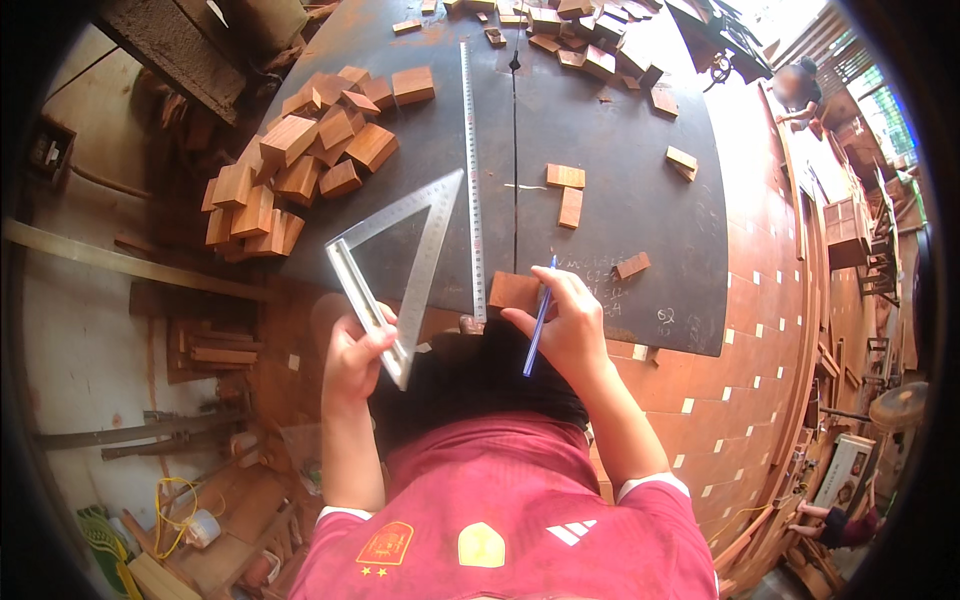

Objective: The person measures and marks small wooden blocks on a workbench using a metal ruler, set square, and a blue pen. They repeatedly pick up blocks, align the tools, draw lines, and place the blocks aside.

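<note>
My left hand [357,352] is closed round the thick edge of a metal triangle square [432,255], held tilted above the near edge of the dark table [620,120]. In my right hand [575,325] a blue pen [537,340] lies between the fingers, slanting across the palm side. A reddish wooden block [510,290] sits by the right fingertips at the table's front edge; whether the fingers also grip it I cannot tell. Just left of that block, a long steel ruler [471,180] runs away from me along the table.
A heap of wooden blocks [290,140] lies on the left. More blocks [600,62] are scattered at the far side. Two blocks [571,205] touch near the middle, and a small piece [632,265] lies right of my hand. Another person [800,90] is at the far right.
</note>
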`<state>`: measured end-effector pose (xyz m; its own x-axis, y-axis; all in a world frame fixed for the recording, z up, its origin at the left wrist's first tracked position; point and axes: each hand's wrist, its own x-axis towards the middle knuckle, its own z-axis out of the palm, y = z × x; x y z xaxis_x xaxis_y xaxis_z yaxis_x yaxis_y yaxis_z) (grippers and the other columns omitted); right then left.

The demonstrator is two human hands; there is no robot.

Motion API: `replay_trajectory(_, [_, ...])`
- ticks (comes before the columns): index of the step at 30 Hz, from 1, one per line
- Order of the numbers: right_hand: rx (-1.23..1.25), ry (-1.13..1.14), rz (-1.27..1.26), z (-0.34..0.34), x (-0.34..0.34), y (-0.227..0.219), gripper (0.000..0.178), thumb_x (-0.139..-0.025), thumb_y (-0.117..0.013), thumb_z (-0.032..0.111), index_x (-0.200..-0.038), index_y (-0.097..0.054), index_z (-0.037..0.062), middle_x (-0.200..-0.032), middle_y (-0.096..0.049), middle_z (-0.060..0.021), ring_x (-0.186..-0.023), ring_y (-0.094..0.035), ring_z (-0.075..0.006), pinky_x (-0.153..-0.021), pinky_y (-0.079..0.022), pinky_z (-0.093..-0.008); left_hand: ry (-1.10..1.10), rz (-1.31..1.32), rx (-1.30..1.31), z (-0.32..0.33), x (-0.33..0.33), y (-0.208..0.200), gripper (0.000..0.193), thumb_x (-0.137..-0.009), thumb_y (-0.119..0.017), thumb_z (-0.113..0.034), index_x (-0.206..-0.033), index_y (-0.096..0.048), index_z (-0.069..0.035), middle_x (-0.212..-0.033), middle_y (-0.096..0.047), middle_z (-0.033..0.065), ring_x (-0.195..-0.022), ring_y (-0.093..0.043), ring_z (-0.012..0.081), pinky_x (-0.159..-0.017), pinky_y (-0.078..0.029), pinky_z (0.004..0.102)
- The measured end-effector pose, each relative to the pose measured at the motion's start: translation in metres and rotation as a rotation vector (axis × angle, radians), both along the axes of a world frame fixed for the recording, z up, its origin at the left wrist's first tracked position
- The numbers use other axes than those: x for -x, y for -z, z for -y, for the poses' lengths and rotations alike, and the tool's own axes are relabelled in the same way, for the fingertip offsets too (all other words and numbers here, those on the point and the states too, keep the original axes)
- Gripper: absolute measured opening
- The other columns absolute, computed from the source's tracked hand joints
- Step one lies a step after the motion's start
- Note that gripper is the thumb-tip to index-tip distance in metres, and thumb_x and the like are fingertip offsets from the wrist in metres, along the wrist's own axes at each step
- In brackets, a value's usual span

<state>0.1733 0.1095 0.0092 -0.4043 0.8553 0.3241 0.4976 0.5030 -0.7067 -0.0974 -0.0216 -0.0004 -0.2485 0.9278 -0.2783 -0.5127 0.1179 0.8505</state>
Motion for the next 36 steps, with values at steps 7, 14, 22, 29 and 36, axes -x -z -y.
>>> replay_trajectory(7, [0.022, 0.009, -0.002, 0.001, 0.002, -0.001, 0.061, -0.071, -0.094, 0.025, -0.12, -0.067, 0.0012, -0.109, -0.07, -0.0186, -0.092, -0.069, -0.0348, -0.082, -0.058, -0.0409, 0.033, -0.257, 0.017, 0.0, -0.063, -0.013, 0.018, -0.089, -0.076, -0.004, -0.104, -0.067, -0.001, -0.09, -0.068, 0.0028, -0.079, -0.066, 0.0099, -0.073, -0.053, 0.0257])
replay_trajectory(14, [-0.061, -0.022, 0.063, -0.001, -0.007, -0.001, 0.057, -0.07, -0.092, 0.022, -0.119, -0.069, 0.0043, -0.112, -0.071, -0.0176, -0.105, -0.066, -0.0377, -0.093, -0.055, -0.0454, 0.103, -0.329, -0.004, -0.005, -0.08, -0.007, 0.01, -0.094, -0.071, -0.008, -0.101, -0.066, -0.002, -0.088, -0.068, 0.0023, -0.079, -0.064, 0.0084, -0.073, -0.052, 0.0257])
replay_trajectory(22, [-0.066, -0.019, 0.05, 0.0, -0.005, 0.002, 0.055, -0.071, -0.091, 0.021, -0.119, -0.069, 0.004, -0.111, -0.071, -0.0168, -0.105, -0.067, -0.0364, -0.092, -0.055, -0.0444, 0.069, -0.483, 0.005, -0.004, -0.09, -0.002, 0.01, -0.095, -0.068, -0.008, -0.101, -0.063, 0.0, -0.082, -0.066, 0.0024, -0.073, -0.061, 0.0086, -0.068, -0.05, 0.0249])
replay_trajectory(29, [-0.079, -0.036, 0.087, -0.003, -0.007, -0.001, 0.054, -0.072, -0.091, 0.024, -0.117, -0.07, 0.0038, -0.11, -0.071, -0.0169, -0.104, -0.067, -0.036, -0.091, -0.055, -0.0444, 0.037, -0.546, 0.037, -0.001, -0.094, 0.011, 0.016, -0.097, -0.068, -0.015, -0.1, -0.063, 0.0, -0.078, -0.066, 0.0036, -0.069, -0.061, 0.0095, -0.065, -0.051, 0.027])
replay_trajectory(36, [0.056, -0.066, -0.187, -0.009, -0.01, -0.011, 0.029, -0.09, -0.076, 0.01, -0.117, -0.069, 0.0008, -0.089, -0.071, -0.0132, -0.079, -0.07, -0.0237, -0.074, -0.056, -0.0332, 0.068, -0.551, 0.069, -0.003, -0.093, 0.005, 0.022, -0.099, -0.066, -0.022, -0.102, -0.06, 0.0, -0.081, -0.062, 0.0026, -0.073, -0.057, 0.0095, -0.068, -0.049, 0.0273])
